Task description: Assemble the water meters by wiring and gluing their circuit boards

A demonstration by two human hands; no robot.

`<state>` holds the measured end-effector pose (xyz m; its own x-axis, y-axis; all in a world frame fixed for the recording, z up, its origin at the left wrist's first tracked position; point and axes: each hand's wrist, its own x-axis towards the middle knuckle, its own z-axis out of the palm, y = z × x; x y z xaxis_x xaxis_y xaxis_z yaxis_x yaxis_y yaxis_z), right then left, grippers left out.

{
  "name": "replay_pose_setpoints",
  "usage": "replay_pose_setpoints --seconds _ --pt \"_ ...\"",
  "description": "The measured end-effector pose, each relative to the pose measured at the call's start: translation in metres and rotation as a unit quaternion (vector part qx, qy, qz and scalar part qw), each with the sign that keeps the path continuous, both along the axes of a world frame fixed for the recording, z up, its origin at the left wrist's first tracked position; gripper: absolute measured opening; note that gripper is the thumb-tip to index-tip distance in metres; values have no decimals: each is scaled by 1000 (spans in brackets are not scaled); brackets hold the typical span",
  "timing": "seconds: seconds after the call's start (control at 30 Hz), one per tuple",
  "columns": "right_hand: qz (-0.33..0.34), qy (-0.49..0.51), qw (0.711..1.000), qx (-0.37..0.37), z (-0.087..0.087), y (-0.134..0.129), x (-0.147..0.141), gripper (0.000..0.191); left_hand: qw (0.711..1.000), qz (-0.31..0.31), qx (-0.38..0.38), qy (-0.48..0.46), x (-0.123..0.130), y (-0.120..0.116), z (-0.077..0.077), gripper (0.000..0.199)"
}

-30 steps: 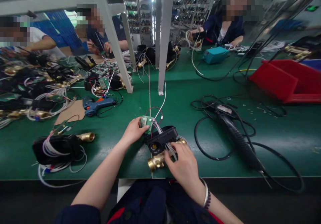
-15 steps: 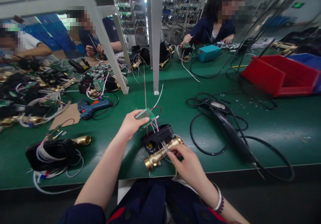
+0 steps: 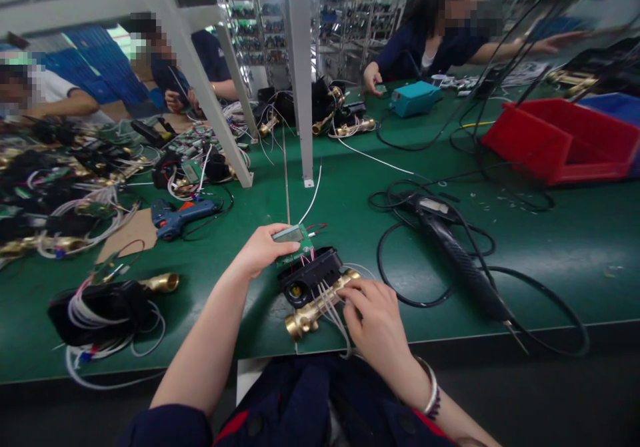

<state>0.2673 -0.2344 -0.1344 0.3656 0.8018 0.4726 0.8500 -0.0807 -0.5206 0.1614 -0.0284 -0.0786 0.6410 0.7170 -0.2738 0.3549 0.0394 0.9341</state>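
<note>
My left hand (image 3: 261, 250) is closed on a green circuit board (image 3: 295, 245) with a small grey display, held tilted above a black housing (image 3: 313, 275). Thin wires run from the board into the housing. Beneath and beside the housing lies a brass pipe fitting (image 3: 303, 319) near the table's front edge. Several white cables (image 3: 331, 305) come out of the housing and hang over the brass toward me. My right hand (image 3: 373, 310) is at the fitting's right end, its fingers curled beside the cables; what its fingertips hold, if anything, is hidden.
A black corded tool (image 3: 457, 257) lies at the right, with looped cable. Red bin (image 3: 565, 143) and teal box (image 3: 414, 99) stand farther back. At the left are a blue glue gun (image 3: 183, 217) and another black housing (image 3: 100, 310). Metal posts rise ahead; people work across the table.
My right hand has let go of the white cables, which now hang down spread out. The board sits slightly lower and flatter. A person across the table has stretched an arm to the right.
</note>
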Motion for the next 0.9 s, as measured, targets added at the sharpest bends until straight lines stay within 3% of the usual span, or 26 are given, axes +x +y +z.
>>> replay_pose_setpoints --seconds 0.1,0.23,0.3,0.43,0.57,0.63,0.7,0.77,0.9 --pt "-20 -17 1000 3 6 3 -8 9 1000 1 -11 -6 0 0 -1 45" --pt "-97 -62 993 -24 8 5 -16 24 1000 14 -25 -10 0 -3 0 42" --pt "-116 -71 991 -19 7 5 -18 22 999 20 -30 -10 0 -5 0 43" --pt "-82 -52 995 -26 8 7 -20 3 998 36 -41 -14 0 -6 -1 46" --pt "-104 -56 993 -16 11 10 -22 13 998 37 -41 -13 0 -7 -3 50" --pt "-99 -59 993 -8 11 12 -22 9 999 33 -40 -12 0 -8 -4 50" --pt "-77 -53 996 -13 8 14 -22 3 999 32 -38 -12 0 -8 -3 50" --pt "-51 -35 998 -24 3 16 -20 10 999 29 -35 -8 0 -9 -2 51" --pt "26 86 996 -7 -8 15 -13 19 999 -5 -45 7 0 -8 0 50"
